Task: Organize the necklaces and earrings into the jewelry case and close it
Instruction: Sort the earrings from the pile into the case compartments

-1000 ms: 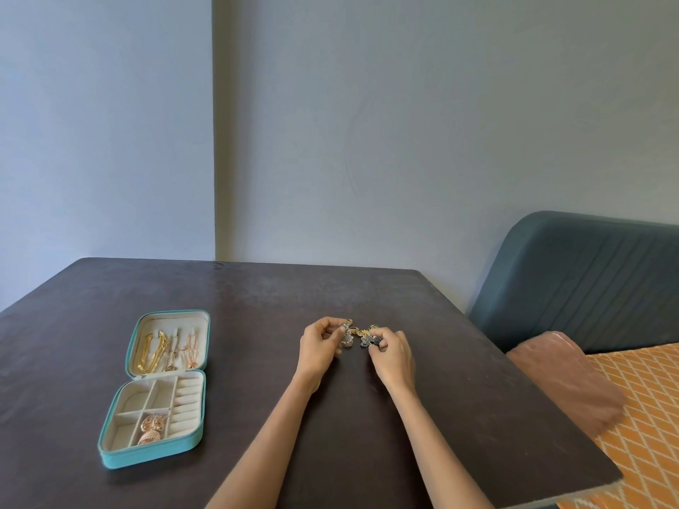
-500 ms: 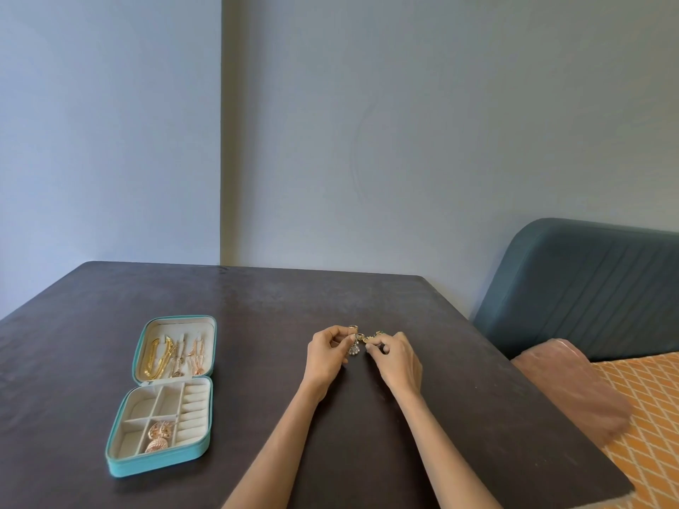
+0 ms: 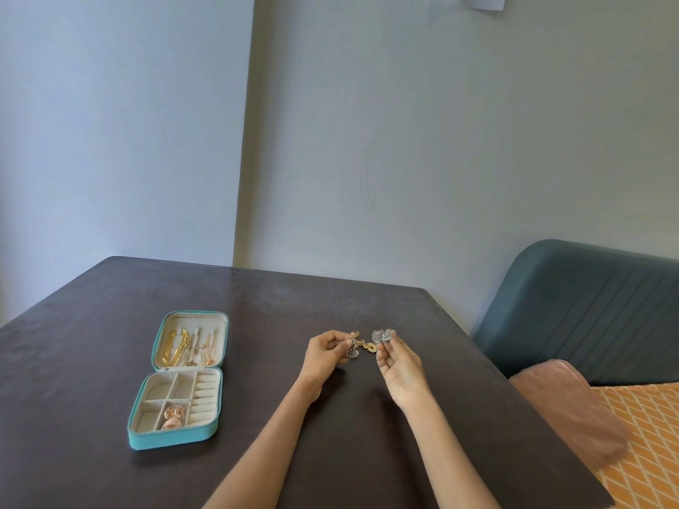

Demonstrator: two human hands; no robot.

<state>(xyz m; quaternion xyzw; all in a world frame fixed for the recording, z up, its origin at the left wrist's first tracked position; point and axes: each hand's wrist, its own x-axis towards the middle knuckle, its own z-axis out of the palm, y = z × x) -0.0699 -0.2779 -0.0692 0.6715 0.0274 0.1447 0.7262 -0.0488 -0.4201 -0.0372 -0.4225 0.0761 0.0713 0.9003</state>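
Fingers (image 3: 382, 352) of the right hand (image 3: 400, 369) pinch silver earrings (image 3: 382, 336), palm turned up; the left hand (image 3: 323, 356) pinches another earring (image 3: 354, 345), fingers curled, both raised mid-counter (image 3: 330, 295). Near the left edge lies the jewelry case (image 3: 172, 439), open, necklaces (image 3: 176, 347) in its lid.

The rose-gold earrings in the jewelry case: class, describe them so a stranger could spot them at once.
Find the open teal jewelry case on the dark table. In its near half, the rose-gold earrings fill one front compartment. The necklaces hang in the lid instead.
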